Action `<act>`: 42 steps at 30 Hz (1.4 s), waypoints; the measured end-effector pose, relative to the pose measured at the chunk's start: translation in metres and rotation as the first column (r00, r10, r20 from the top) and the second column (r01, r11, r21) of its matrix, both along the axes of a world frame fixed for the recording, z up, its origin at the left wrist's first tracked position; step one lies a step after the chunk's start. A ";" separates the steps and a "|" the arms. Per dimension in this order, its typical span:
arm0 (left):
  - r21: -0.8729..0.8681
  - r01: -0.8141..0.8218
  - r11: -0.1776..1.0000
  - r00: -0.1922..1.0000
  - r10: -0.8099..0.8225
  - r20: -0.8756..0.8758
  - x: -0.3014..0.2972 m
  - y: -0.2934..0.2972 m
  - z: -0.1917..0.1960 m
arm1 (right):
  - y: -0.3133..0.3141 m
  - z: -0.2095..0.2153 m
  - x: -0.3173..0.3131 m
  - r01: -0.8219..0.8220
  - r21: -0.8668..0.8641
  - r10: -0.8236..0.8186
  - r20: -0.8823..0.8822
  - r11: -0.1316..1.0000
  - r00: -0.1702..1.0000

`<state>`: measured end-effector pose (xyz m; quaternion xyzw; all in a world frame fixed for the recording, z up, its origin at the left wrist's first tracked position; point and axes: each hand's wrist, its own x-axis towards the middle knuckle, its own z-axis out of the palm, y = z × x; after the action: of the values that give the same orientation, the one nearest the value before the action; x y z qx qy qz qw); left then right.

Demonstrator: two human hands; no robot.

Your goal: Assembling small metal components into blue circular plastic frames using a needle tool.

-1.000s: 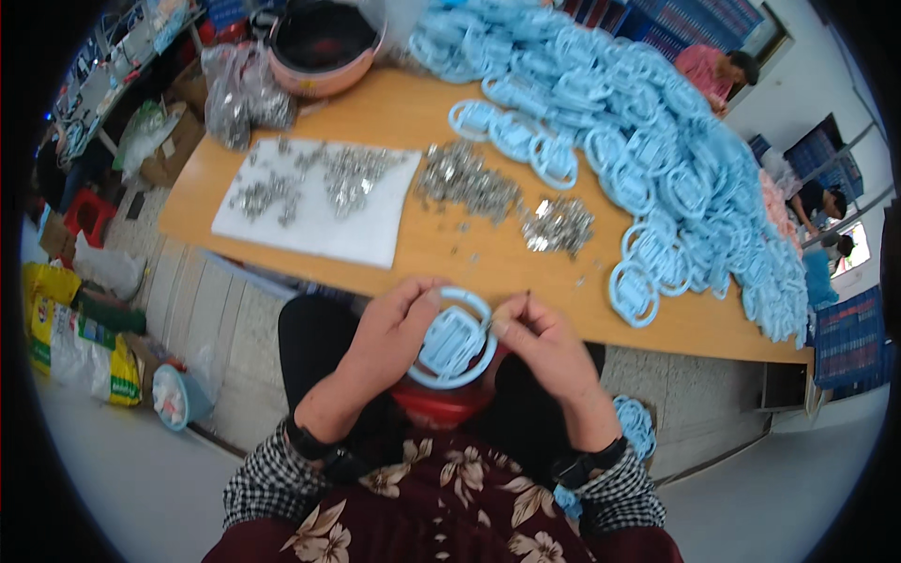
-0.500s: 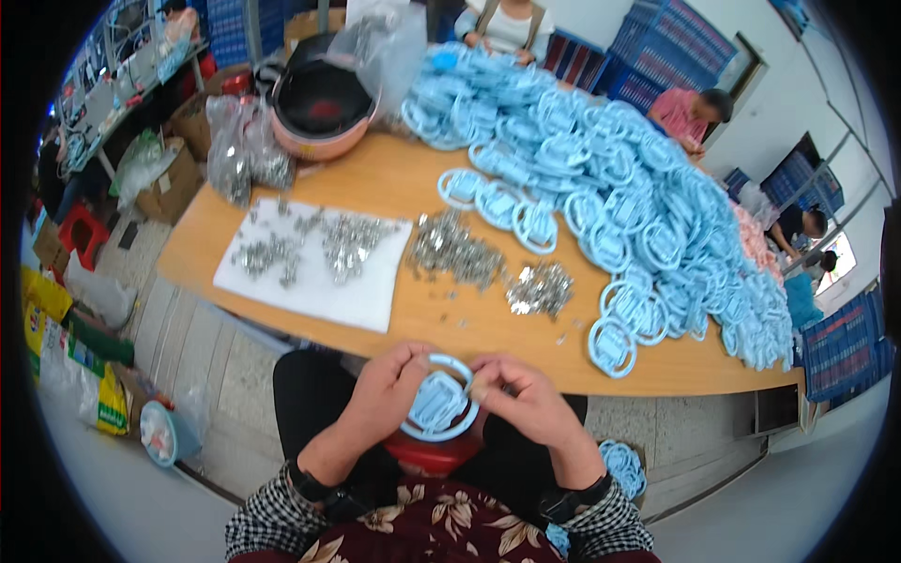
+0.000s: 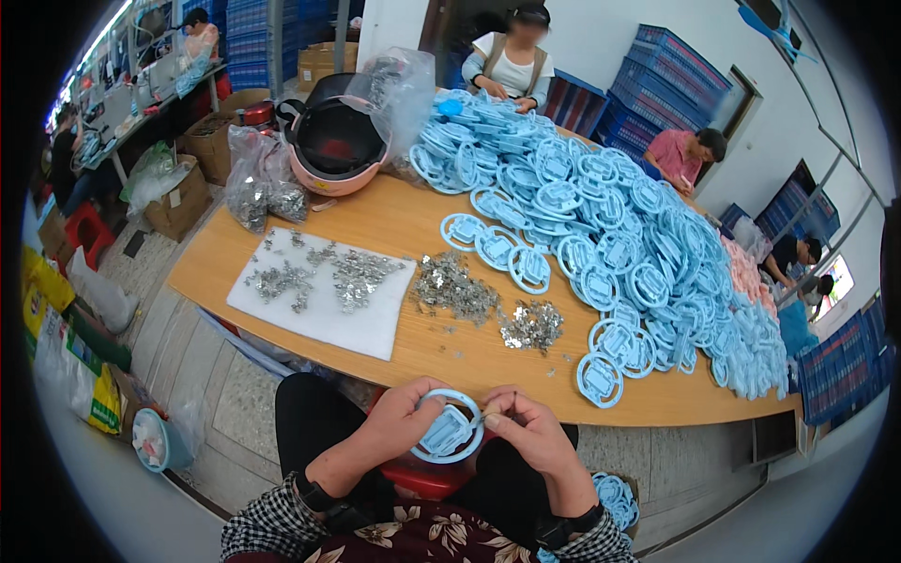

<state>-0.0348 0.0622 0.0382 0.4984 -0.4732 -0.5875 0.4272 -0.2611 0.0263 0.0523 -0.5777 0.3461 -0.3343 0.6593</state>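
Above my lap, in front of the table's near edge, I hold a light blue plastic ring with a flat shaped piece inside it. My left hand is closed on the ring's left side, thumb over the rim. At the opposite rim, my right hand has thumb and fingers pinched together against the edge; whatever is between those fingertips is too small to make out. Beyond my hands lie a small heap of shiny metal pieces and a larger metal heap. More metal pieces are spread on a white foam sheet.
A big pile of light blue rings covers the table's right side. Clear bags of metal parts and a pink pan stand at the far left. Co-workers sit beyond the table. More rings lie in a container below, right of my leg.
My view has tilted upward, so the table sits lower in the picture. The ring has turned slightly in my left hand; my right fingertips stay at its right rim.
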 end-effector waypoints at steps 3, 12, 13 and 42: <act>-0.082 0.047 0.996 0.996 -0.040 0.084 -0.001 0.005 0.007 | 0.000 -0.009 0.000 0.078 0.028 -0.078 0.015 0.997 0.997; -0.279 0.063 0.958 0.956 0.022 0.292 -0.007 0.012 0.011 | 0.012 -0.017 0.014 0.126 0.031 -0.126 0.022 0.992 0.992; -0.280 0.064 0.958 0.957 0.021 0.290 -0.007 0.011 0.010 | 0.011 -0.019 0.013 0.127 0.029 -0.128 0.020 0.991 0.992; -0.104 -0.126 0.987 0.992 0.125 -0.015 0.005 -0.003 -0.003 | 0.007 0.012 0.017 0.213 -0.147 -0.223 -0.056 0.966 0.973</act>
<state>-0.0297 0.0589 0.0349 0.5018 -0.4691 -0.5360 0.4907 -0.2444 0.0331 0.0640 -0.5928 0.4066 -0.4073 0.5634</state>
